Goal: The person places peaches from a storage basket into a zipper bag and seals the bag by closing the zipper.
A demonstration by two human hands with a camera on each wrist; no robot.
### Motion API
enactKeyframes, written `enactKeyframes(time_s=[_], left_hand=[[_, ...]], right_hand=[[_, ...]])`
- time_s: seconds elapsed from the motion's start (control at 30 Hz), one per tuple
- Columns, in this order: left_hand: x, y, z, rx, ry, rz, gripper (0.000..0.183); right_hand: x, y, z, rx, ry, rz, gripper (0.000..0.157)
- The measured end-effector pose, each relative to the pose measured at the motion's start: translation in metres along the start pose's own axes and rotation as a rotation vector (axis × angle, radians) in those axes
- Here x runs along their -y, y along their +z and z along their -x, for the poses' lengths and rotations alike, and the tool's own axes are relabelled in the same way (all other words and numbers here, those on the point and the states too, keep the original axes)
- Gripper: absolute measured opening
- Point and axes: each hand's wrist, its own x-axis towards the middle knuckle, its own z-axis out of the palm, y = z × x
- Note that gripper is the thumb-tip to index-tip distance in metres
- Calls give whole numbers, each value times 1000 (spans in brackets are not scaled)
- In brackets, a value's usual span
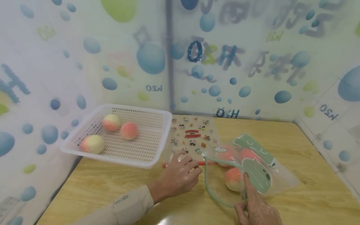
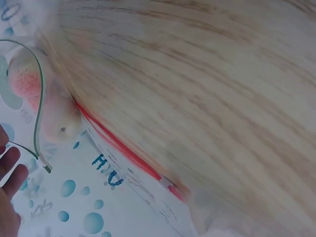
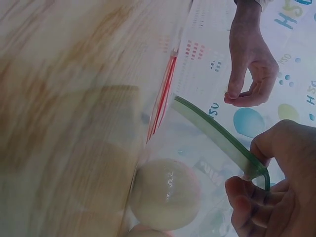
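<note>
My right hand (image 1: pixel 258 207) pinches the green zip edge (image 3: pixel 222 136) of a clear zip bag (image 1: pixel 217 184) printed with green cartoon figures. The bag's mouth gapes toward me, and three pink-and-cream peaches (image 1: pixel 233 179) show inside it. To the left of that mouth hovers my left hand (image 1: pixel 180 175), its fingers loosely bent with nothing seen in them. Just beyond the left hand lies a second clear bag (image 1: pixel 194 134), flat, with cartoon prints and a red zip strip (image 2: pixel 123 145).
A white plastic basket (image 1: pixel 146 137) stands at the back left of the wooden table (image 1: pixel 281 131). Three peaches lie in it, one of them a redder peach (image 1: pixel 129 130). White walls (image 1: pixel 253 68) with printed bubbles and letters close off the back and sides.
</note>
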Motion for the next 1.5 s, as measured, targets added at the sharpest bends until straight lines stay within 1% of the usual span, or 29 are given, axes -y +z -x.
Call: enactKeyframes(time_s=[0.07,0.17,0.37,0.4,0.53,0.67,0.8,0.87,1.0,1.07,1.17,1.3,1.37,1.5], left_hand=[[0,-1,1,31,-10,23,20],[2,-3,1,53,-21,51,23],[15,-12,-2,24,31,55,25],[18,-14,-3,24,35,55,24],[29,-24,-4,61,26,56,25],[37,-32,-3,58,47,55,26],[43,-35,-3,58,59,48,26],[47,-38,-2,70,44,50,25],[60,-46,5,119,-19,42,26],[67,-50,9,141,-43,27,28],[80,-54,14,194,-62,-12,34],[99,-61,22,247,-103,-76,39],[108,-63,27,252,-132,-91,39],[123,-67,39,238,-179,-89,40]], right_hand=[[-1,1,0,-10,-15,-14,72],[-3,2,-1,-27,-38,-13,71],[-2,2,-3,-45,-54,4,68],[-2,2,-3,-44,-50,7,68],[-1,2,-4,-26,-33,22,71],[0,2,-6,5,-15,16,75],[-1,0,-7,22,-16,-32,81],[0,-1,-6,36,8,-31,85],[4,-1,-6,55,66,-3,90],[6,-1,-6,52,74,7,90],[6,-2,-6,46,77,4,89],[7,-2,-6,65,94,2,90],[8,-2,-7,85,108,4,91],[9,-3,-7,110,123,2,91]])
